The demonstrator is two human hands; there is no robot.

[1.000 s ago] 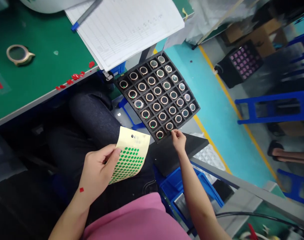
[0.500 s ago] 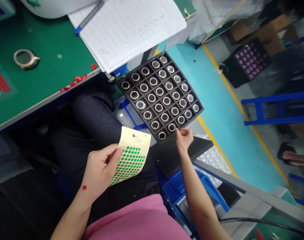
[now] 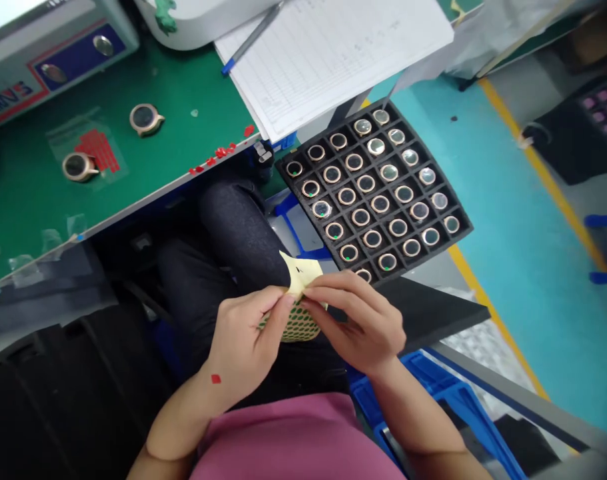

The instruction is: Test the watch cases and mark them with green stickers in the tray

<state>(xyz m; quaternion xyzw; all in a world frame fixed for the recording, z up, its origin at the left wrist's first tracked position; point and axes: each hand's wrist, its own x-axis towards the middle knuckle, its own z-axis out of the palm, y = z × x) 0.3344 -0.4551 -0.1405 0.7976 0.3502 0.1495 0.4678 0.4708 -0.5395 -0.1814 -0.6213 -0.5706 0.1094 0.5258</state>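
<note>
Item: one pale-yellow sheet of green dots (image 3: 300, 328), bent, held up before the person's lap. Left hand (image 3: 246, 341): fingers gripping the sheet's near edge, a red mark near the wrist. Right hand (image 3: 360, 320): fingertips drawn together against the sheet; what they pinch I cannot tell from here. Just beyond: one black compartment tray (image 3: 466, 226) of round gold-rimmed pieces, several bearing a green dot. To the left: green desk (image 3: 183, 150), with papers (image 3: 343, 60) and pen (image 3: 250, 40).
</note>
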